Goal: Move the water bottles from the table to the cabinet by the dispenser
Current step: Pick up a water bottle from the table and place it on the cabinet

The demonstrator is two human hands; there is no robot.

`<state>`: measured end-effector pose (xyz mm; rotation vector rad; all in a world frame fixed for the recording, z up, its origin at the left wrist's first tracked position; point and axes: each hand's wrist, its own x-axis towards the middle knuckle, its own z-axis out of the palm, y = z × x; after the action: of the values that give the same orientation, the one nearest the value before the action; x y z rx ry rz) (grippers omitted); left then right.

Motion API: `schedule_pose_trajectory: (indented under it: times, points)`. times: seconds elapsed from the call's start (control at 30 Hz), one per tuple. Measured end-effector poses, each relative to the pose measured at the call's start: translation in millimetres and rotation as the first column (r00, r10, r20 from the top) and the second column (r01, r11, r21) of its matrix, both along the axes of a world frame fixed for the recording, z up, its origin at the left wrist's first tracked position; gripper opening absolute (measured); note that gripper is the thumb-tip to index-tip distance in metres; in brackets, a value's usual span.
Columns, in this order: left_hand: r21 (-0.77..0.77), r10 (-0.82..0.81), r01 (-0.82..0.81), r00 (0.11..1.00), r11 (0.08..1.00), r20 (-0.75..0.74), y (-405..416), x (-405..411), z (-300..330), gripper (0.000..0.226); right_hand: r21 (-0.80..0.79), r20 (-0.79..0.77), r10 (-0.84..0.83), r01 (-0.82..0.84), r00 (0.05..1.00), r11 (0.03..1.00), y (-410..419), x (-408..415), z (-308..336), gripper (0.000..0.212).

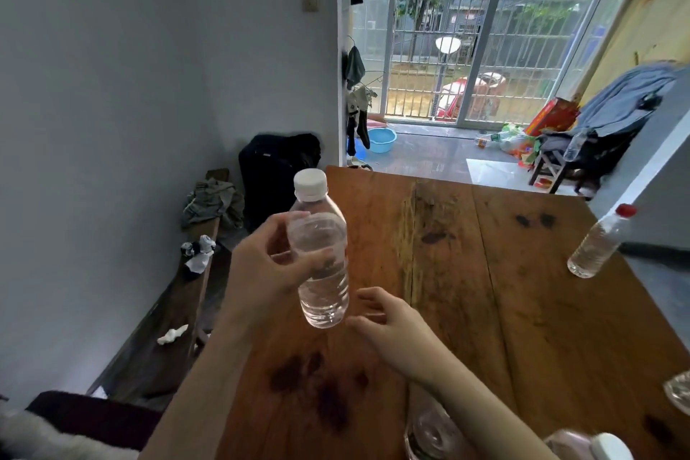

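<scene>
A person's left hand lifts a white-capped water bottle above the wooden worktop, the grip of thumb and fingers curled round its upper body. The right hand hovers just beside the bottle's base, fingers loosely spread, holding nothing. A red-capped bottle stands near the worktop's right edge.

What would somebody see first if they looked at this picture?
First, the clear water bottle with the white cap, held up above the near left part of the wooden table by the left hand. The right hand reaches open just beside its base. Another bottle with a red cap stands at the table's right edge.
</scene>
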<state>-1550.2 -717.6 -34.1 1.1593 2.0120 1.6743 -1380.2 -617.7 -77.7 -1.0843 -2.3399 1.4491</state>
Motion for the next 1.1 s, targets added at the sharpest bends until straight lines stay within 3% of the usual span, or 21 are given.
schedule_pose_trajectory:
  times: [0.07,0.17,0.3,0.5,0.77,1.1]
  points:
    - [0.035,-0.045,0.044,0.999,0.998,0.026,9.9,11.9,12.0,0.065,-0.257,-0.083,-0.051,0.028,0.995,0.966,6.4,7.9,6.1,0.04]
    - [0.058,-0.096,0.096,0.995,0.994,-0.008,22.5,30.1,24.3,0.065,-0.614,-0.2,-0.189,0.027,0.961,0.789,15.2,23.3,17.7,0.026]
    - [0.026,-0.171,0.175,0.978,0.984,-0.116,34.1,53.5,37.5,0.058,-0.799,-0.208,-0.285,0.005,0.936,0.601,27.4,47.9,22.6,0.026]
    - [0.02,-0.259,0.264,0.959,0.964,-0.118,52.2,88.3,48.2,0.057,-0.897,-0.188,-0.39,0.004,0.901,0.442,45.3,88.2,14.6,0.036]
    - [-0.001,-0.44,0.441,0.897,0.898,-0.046,77.9,131.8,42.0,0.071,-0.917,-0.228,-0.543,0.009,0.808,0.399,50.3,148.4,12.0,0.04]
    - [0.0,-0.754,0.755,0.656,0.656,-0.036,117.7,198.7,52.8,0.065,-0.929,-0.242,-0.801,0.109,0.548,0.355,29.8,238.2,21.0,0.05]
